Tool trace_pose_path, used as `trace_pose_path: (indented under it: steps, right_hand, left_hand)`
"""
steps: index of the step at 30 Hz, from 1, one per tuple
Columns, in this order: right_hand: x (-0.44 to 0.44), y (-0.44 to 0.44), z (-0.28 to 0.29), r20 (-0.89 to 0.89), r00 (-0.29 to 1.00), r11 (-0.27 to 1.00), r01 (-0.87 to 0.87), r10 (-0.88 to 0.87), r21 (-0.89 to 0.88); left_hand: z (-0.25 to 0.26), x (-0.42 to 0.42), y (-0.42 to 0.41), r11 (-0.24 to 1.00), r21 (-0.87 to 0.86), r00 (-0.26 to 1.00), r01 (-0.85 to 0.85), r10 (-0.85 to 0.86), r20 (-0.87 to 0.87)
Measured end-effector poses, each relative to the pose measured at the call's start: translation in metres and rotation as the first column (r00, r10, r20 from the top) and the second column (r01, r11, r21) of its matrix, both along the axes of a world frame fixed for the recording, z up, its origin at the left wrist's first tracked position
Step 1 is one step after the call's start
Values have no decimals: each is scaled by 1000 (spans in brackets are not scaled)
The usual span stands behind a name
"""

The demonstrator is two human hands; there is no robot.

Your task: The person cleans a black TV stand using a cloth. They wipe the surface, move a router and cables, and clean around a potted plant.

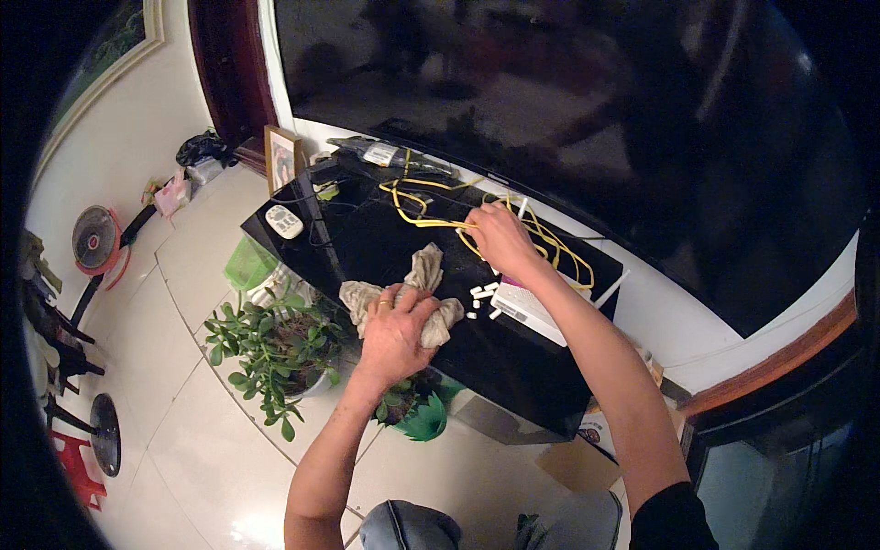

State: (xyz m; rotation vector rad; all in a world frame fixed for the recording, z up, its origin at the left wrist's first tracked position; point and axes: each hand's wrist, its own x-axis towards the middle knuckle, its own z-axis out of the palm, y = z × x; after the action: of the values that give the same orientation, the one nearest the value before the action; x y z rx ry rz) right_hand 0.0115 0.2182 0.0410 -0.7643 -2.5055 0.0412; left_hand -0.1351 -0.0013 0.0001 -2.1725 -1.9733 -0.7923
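Note:
My left hand (399, 326) presses down on a crumpled, stained beige cloth (427, 266) with the fingers spread over it. Under both lies the glossy black top of a low TV cabinet (495, 375). My right hand (503, 237) pinches a loop of yellow cable (440, 223) between thumb and fingers, slightly further back. More coils of that cable spread behind the right wrist. Below the right forearm, and partly hidden by it, sits a white router (526, 313) with antennas. Several small white cylindrical pieces (485, 291) are scattered between the cloth and the router.
A white remote control (284, 222), a picture frame (282, 159) and a dark bottle-shaped object (392, 157) stand or lie toward the left and back. The large TV screen (550, 124) rises behind. Potted plants (275, 350) crowd the cabinet's front edge; a fan (95, 238) is far left.

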Motion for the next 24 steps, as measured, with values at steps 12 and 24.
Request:
trace_pose_path:
  steps: [12,24]
  right_hand:
    - [17,-7,5,-60,998,992,14,-21,-122]
    - [26,-17,-6,-16,998,992,64,-66,-111]
  left_hand:
    - [-9,17,107,999,-23,997,-36,35,-69]
    - [-22,21,135,1000,9,1000,-10,10,-24]
